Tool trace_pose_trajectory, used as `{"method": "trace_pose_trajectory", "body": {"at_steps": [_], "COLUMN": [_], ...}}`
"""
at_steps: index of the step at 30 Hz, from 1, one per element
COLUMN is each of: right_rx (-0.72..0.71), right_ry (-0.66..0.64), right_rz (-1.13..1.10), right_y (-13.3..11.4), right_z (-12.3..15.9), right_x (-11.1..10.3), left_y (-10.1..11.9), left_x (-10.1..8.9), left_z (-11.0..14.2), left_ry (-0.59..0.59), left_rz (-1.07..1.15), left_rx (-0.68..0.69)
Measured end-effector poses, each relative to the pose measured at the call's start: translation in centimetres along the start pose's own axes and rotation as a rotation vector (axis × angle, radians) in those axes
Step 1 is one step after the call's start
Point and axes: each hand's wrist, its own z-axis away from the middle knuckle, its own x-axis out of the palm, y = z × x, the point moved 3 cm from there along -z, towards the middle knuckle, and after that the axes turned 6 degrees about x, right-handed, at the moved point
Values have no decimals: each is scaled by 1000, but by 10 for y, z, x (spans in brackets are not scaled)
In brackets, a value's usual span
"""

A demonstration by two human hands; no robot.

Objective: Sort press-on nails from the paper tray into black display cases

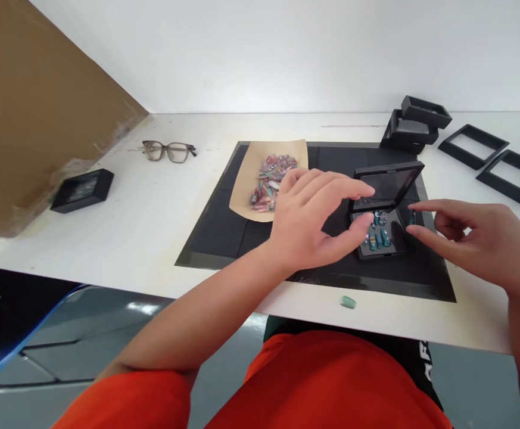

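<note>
The left hand [302,223] has its thumb and index finger well parted with nothing between them; whether its thumb touches anything cannot be told. The right hand [480,235] pinches a small teal nail [412,218] between thumb and index fingertips. Between the 2 hands' fingertips lies a black case [396,233], lid raised, with teal nails [379,240] inside. Partly behind the left fingers, a paper tray [245,193] holds heaped pink and teal nails [266,199]; 1 green nail [348,302] lies nearer the body than the left thumb.

Paper tray [243,192] partly behind left hand [310,217], cardboard [40,119] cropped, lettering [425,358] seemingly incomplete
</note>
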Motion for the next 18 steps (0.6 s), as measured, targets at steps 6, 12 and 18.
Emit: {"method": "trace_pose_trajectory", "body": {"at_steps": [6, 12, 18], "right_rx": [20, 56, 92], "right_ry": [-147, -276, -277], "right_rz": [-3, -7, -24], "right_y": [6, 15, 12], "right_z": [-2, -4, -3], "right_x": [12, 18, 19], "left_y": [7, 8, 4], "left_x": [9, 13, 17], "left_z": [3, 5, 8], "left_ry": [-23, -87, -229], "left_rz": [67, 113, 107], "left_rx": [1, -3, -68]}}
